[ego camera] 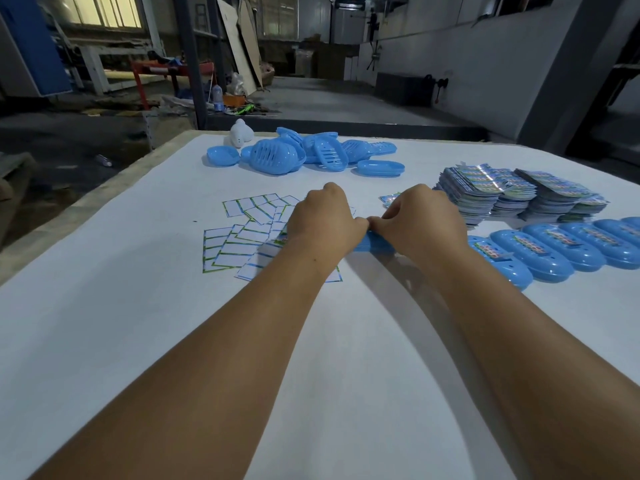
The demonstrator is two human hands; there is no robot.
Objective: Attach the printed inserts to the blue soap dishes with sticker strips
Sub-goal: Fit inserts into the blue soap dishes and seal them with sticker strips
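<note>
Head view shows both hands meeting over a blue soap dish [372, 243] lying flat on the white table [138, 323], near the middle of it. Left hand [323, 220] has its fingers curled, thumb tip pressed down at the dish's upper edge; right hand [424, 220] is curled likewise, its thumb and fingertips pinching at the same spot, touching the left thumb. What they pinch is too small to tell. Most of the dish is hidden under the two hands. Sticker strip sheets [239, 237] lie scattered just left of and under the left hand. Stacked printed inserts [512, 192] sit to the right, finished soap dishes [561, 251] in a row beside the right wrist, and loose dish halves [304, 154] are piled farther away.
</note>
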